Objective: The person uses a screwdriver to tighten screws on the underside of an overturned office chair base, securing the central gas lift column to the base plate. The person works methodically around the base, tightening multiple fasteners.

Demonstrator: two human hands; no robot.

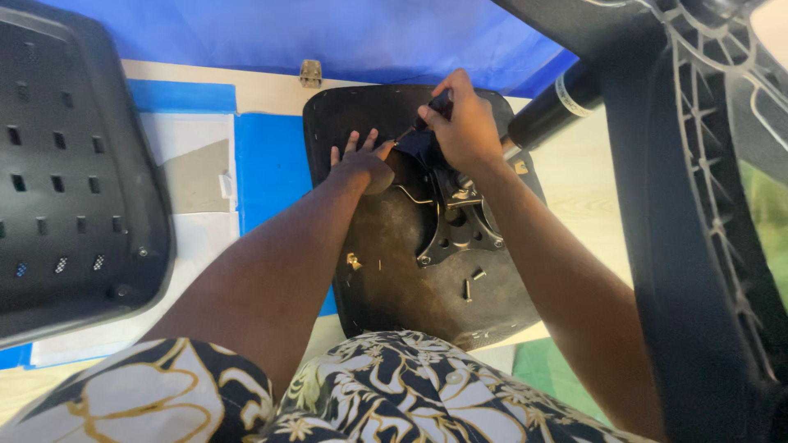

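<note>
The chair base (pixel 698 205), a black moulded plastic frame with ribbed spokes, fills the right side of the view; a smooth black gas cylinder (pixel 552 107) projects from it, its long axis running from upper right down toward lower left. At far left lies the chair back (pixel 74 164), a curved black plastic shell pierced by rows of small rectangular slots. Both sit over a pale wooden surface partly covered by blue sheeting (pixel 271 164).

The seat pan (pixel 386 271) lies upside down at centre, directly in front of the person, its long axis running away from the camera. Its underside is dark, matte and scuffed brown. Bolted onto it is the mechanism plate (pixel 455 230), stamped dark metal with round cut-outs.

The right hand (pixel 468 123) is closed around a black-handled tool (pixel 433 115) (its tip is hidden, so the type cannot be told), angled down to the left toward the top of the plate. The left hand (pixel 361 156) lies flat, fingers spread, pressing on the seat pan just beside the plate.

Two short dark bolts (pixel 472 283) lie loose on the pan below the plate.
</note>
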